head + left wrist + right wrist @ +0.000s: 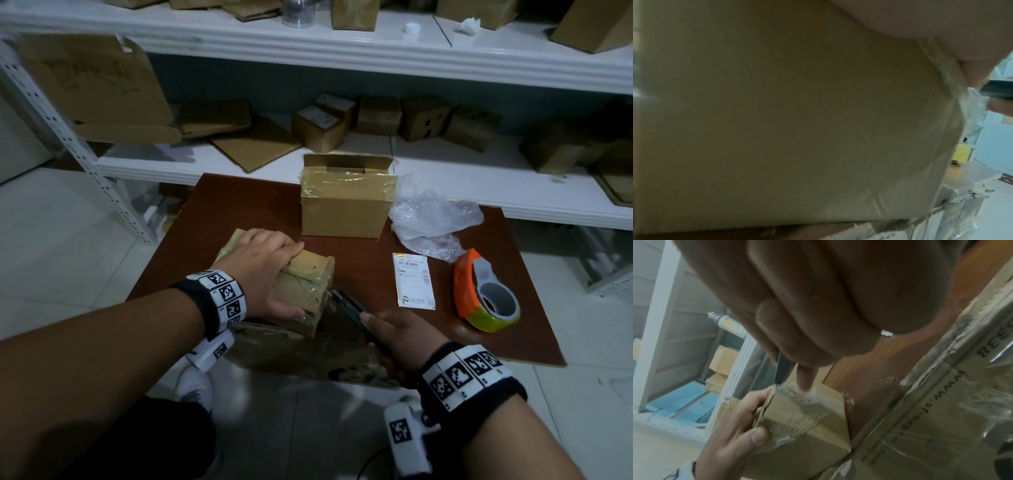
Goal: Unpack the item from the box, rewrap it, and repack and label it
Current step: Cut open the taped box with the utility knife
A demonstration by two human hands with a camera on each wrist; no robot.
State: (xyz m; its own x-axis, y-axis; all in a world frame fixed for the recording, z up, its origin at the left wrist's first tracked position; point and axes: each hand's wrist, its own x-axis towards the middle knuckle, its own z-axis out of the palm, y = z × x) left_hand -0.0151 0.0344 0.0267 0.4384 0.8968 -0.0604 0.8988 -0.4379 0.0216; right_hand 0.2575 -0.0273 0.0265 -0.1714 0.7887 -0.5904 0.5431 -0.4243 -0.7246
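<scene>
A small taped cardboard box lies at the near left of the brown table. My left hand grips it from above, fingers over the top and thumb on the near side. My right hand holds a dark utility knife with its tip at the box's taped end. In the right wrist view the knife and a fingertip of that hand touch the tape on the box, which the left hand clasps. The box's side fills the left wrist view.
A larger open box stands at the table's back. Crumpled bubble wrap, a white shipping label and an orange tape dispenser lie to the right. Flattened printed cardboard sits at the near edge. White shelving with boxes stands behind.
</scene>
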